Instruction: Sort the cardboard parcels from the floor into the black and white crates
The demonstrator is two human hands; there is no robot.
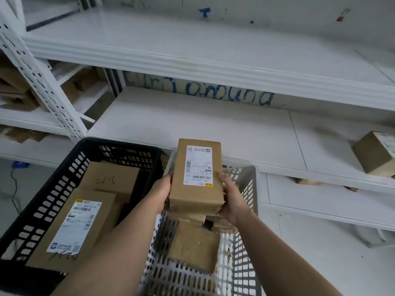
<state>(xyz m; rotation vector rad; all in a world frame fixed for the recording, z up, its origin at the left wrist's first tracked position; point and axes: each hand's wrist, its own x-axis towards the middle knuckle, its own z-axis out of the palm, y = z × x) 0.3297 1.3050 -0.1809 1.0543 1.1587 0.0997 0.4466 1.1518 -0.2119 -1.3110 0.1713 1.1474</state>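
Left to right: the black crate (70, 167) holds labelled boxes; your left hand (163, 193) and right hand (232, 195) clasp the parcel (196, 176) by its sides — label up, probably for reading — above the white crate (245, 231). Release there, you judge.

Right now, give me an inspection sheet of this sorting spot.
Surface: pale floor under both crates.
Job's things: black crate holds parcels, a labelled parcel on top; white crate holds a plain parcel; held parcel, label up, over the white crate's left edge.
Clutter: nothing seen.
Hands: left hand and right hand grip the held parcel's sides.
Cables: dark cable on the floor, far left.
Surroundings: white shelving; cardboard box on a shelf at right; blue writing on the wall.
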